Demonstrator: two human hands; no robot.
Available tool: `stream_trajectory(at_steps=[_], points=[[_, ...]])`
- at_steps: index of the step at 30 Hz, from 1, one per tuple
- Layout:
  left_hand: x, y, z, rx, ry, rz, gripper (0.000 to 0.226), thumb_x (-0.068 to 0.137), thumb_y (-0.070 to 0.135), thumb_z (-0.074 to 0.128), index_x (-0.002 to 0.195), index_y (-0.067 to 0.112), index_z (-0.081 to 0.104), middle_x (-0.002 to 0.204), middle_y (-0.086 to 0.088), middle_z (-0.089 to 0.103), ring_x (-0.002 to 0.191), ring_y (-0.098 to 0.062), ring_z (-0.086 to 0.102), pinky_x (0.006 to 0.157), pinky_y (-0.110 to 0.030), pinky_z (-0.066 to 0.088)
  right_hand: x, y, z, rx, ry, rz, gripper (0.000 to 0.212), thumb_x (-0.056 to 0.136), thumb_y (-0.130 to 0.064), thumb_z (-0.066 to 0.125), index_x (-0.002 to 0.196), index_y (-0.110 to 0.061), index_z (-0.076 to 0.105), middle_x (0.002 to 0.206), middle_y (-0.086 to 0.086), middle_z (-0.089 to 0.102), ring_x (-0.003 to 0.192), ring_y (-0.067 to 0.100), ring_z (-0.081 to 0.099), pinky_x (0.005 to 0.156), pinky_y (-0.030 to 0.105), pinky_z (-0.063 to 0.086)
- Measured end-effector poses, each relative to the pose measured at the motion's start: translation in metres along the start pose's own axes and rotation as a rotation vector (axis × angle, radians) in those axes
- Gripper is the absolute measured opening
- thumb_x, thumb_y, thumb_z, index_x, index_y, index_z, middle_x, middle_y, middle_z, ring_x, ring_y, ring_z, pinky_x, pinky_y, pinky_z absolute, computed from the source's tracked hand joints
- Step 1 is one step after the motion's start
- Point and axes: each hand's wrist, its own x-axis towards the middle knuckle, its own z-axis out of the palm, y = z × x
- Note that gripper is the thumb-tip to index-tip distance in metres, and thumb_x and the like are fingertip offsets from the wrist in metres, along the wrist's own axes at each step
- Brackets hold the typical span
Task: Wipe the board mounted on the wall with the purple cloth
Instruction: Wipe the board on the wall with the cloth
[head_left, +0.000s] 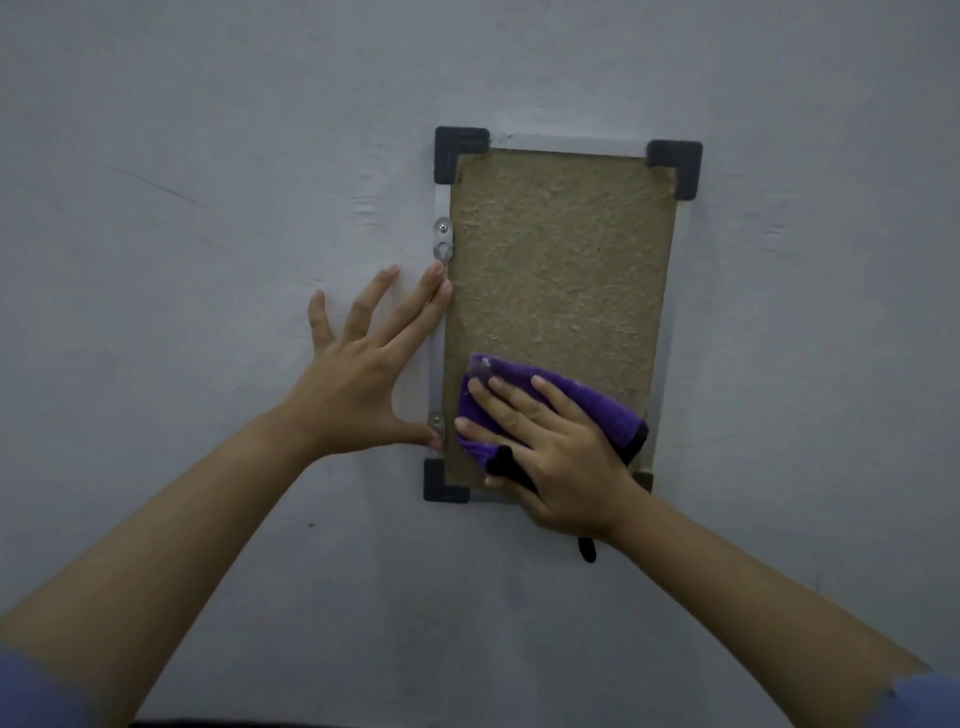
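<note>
A tan, rough-surfaced board (561, 249) in a thin grey frame with black corner caps hangs upright on the wall. The purple cloth (582, 400), edged in black, lies bunched against the board's lower part. My right hand (550, 452) presses the cloth flat against the board with its fingers spread on top. My left hand (363, 364) lies spread on the wall just left of the board, its fingertips and thumb touching the frame's left edge. The board's bottom right corner is hidden behind my right hand.
The grey painted wall (208, 208) surrounds the board on all sides. Two small metal hanger plates (442, 240) are screwed to the frame's left edge. A black tag of the cloth dangles below my right wrist.
</note>
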Motion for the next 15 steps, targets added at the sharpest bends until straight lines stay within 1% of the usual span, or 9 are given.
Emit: stream_trajectory(at_steps=[3, 7, 10, 12, 13, 14, 15], points=[[0.000, 0.000, 0.001, 0.001, 0.004, 0.000, 0.135, 0.048, 0.079, 0.064, 0.148, 0.028, -0.009, 0.156, 0.013, -0.016, 0.143, -0.021, -0.016, 0.097, -0.076, 0.002, -0.008, -0.011, 0.005, 0.061, -0.012, 0.006, 0.049, 0.095, -0.044, 0.038, 0.136, -0.018, 0.047, 0.146, 0.008, 0.038, 0.139, 0.021, 0.028, 0.116, 0.041, 0.016], [0.000, 0.000, 0.001, 0.010, 0.005, 0.001, 0.136, 0.046, 0.079, 0.065, 0.149, 0.027, -0.008, 0.156, 0.013, -0.015, 0.143, -0.022, -0.013, 0.097, -0.076, 0.004, -0.013, -0.024, 0.006, 0.168, -0.007, 0.084, 0.048, 0.097, -0.043, 0.031, 0.131, -0.017, 0.052, 0.142, 0.005, 0.044, 0.137, 0.017, 0.031, 0.116, 0.038, 0.013], [0.000, 0.000, 0.000, 0.018, 0.001, -0.003, 0.135, 0.047, 0.079, 0.064, 0.148, 0.028, -0.009, 0.156, 0.012, -0.014, 0.143, -0.023, -0.012, 0.098, -0.076, 0.004, -0.018, -0.032, 0.009, 0.265, -0.068, 0.104, 0.050, 0.098, -0.043, 0.028, 0.129, -0.015, 0.055, 0.140, 0.003, 0.047, 0.136, 0.015, 0.033, 0.116, 0.037, 0.013], [0.000, 0.000, -0.001, 0.010, -0.003, -0.004, 0.135, 0.048, 0.079, 0.064, 0.148, 0.028, -0.010, 0.156, 0.012, -0.015, 0.143, -0.023, -0.013, 0.098, -0.076, 0.002, -0.024, -0.041, 0.008, 0.368, -0.128, 0.114, 0.055, 0.098, -0.046, 0.024, 0.128, -0.014, 0.056, 0.138, 0.001, 0.050, 0.136, 0.011, 0.034, 0.116, 0.034, 0.012], [-0.001, 0.001, -0.001, 0.007, -0.002, -0.003, 0.134, 0.048, 0.079, 0.064, 0.148, 0.028, -0.010, 0.156, 0.012, -0.015, 0.143, -0.022, -0.013, 0.098, -0.075, 0.001, -0.027, -0.045, 0.006, 0.441, -0.129, 0.146, 0.057, 0.097, -0.049, 0.022, 0.128, -0.014, 0.056, 0.137, 0.000, 0.051, 0.135, 0.008, 0.035, 0.116, 0.031, 0.011], [-0.001, 0.001, -0.001, 0.007, -0.001, -0.002, 0.134, 0.048, 0.079, 0.064, 0.148, 0.028, -0.010, 0.156, 0.012, -0.016, 0.143, -0.022, -0.013, 0.098, -0.075, 0.001, -0.030, -0.050, 0.004, 0.534, -0.097, 0.195, 0.059, 0.097, -0.050, 0.022, 0.128, -0.013, 0.056, 0.135, -0.002, 0.054, 0.132, 0.005, 0.037, 0.115, 0.028, 0.012], [-0.001, 0.001, -0.001, 0.008, 0.000, 0.000, 0.134, 0.048, 0.078, 0.064, 0.148, 0.028, -0.010, 0.156, 0.012, -0.016, 0.143, -0.022, -0.013, 0.098, -0.075, 0.001, -0.033, -0.055, 0.003, 0.640, -0.046, 0.269, 0.060, 0.096, -0.052, 0.024, 0.124, -0.013, 0.059, 0.129, -0.005, 0.058, 0.127, 0.002, 0.043, 0.114, 0.024, 0.016]])
